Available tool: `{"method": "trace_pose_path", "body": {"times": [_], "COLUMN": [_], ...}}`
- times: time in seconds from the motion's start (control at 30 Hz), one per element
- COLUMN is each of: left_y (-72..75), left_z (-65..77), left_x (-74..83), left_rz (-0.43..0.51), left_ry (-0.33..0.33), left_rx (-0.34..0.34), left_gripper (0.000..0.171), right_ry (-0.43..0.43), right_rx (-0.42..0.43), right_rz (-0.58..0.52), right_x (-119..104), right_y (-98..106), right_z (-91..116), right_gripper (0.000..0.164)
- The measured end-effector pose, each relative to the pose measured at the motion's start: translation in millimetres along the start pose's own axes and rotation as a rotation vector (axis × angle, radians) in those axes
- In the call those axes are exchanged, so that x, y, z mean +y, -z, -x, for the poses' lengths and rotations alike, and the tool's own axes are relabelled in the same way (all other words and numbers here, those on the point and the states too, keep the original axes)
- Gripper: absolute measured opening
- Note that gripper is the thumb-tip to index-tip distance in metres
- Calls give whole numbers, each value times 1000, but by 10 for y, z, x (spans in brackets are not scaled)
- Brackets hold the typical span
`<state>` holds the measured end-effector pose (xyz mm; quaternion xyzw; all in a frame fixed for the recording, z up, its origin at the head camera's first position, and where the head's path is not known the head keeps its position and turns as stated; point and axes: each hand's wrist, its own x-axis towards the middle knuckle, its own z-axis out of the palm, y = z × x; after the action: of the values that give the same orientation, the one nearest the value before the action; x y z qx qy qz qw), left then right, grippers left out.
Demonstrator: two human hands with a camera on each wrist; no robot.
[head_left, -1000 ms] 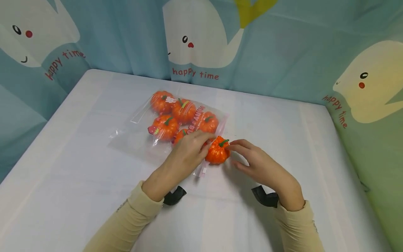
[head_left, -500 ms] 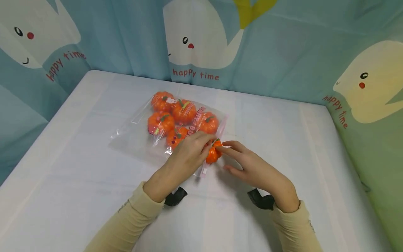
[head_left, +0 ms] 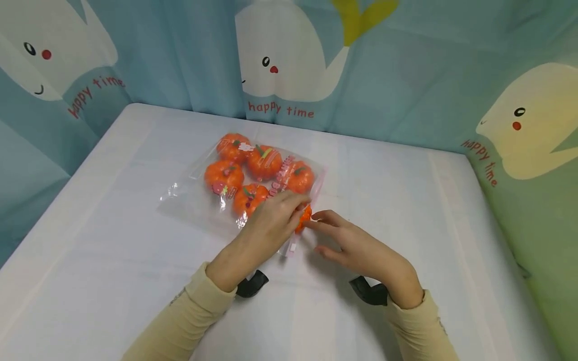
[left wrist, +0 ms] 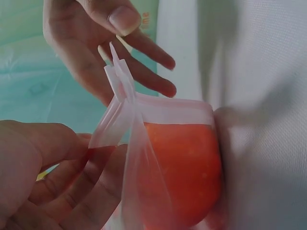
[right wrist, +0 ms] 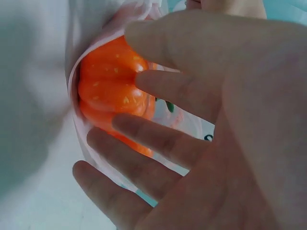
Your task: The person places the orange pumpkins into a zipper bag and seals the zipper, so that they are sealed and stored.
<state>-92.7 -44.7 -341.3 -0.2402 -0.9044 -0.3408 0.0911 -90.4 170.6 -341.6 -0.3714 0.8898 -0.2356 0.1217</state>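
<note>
A clear plastic zip bag (head_left: 189, 203) with a pink edge lies flat on the table, its mouth facing right. Several orange toy pumpkins (head_left: 264, 163) with green stems are inside. My left hand (head_left: 264, 223) pinches the upper layer of the bag's mouth and holds it raised. One more pumpkin (right wrist: 112, 81) sits just within the opening, partly hidden by my left hand in the head view. Straight, spread fingers of my right hand (head_left: 361, 250) reach to this pumpkin from the right. In the left wrist view, its orange side (left wrist: 187, 172) shows through and below the pink edge.
The white tabletop (head_left: 397, 190) extends around the bag. Behind and beside it hangs a blue-green curtain (head_left: 406, 90) printed with white whales. Black curved pieces (head_left: 370, 291) show at both wrists.
My right hand has moved left, and the pumpkin has slid from the bag's mouth into the opening. Two pumpkins inside have shifted left. The left hand stays at the bag's edge.
</note>
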Motion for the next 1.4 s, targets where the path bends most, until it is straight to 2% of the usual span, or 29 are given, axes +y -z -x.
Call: {"method": "trace_pose_path", "body": {"times": [0.17,0.37,0.57,0.73,1.07,1.2,1.4], "left_y": [1,-4,1,5,10,10,-32], "left_z": [-9,-8,-4,-15,3,13,9], "left_x": [8,9,3,4,5,-5,-15], "left_rz": [8,-8,-8,-3,-29,-6,17], "left_ry": [3,-17,-29,-29,-25,-14,-31], "left_rx": [0,9,26,25,14,12,27], "left_gripper": [25,25,24,24,28,28,23], "right_ry": [-10,-12,11,4,83,86,-45], "right_rx": [38,-26,-50,-23,80,88,88], "right_rz": [-1,-70,-35,-29,52,64,34], "right_x": [36,36,18,63,82,85,95], "right_y": [13,-65,-142,-125,-213,-227,-184], "right_z": [3,-54,-120,-85,-144,-145,-103], "right_gripper": [52,60,62,63,62,62,49]}}
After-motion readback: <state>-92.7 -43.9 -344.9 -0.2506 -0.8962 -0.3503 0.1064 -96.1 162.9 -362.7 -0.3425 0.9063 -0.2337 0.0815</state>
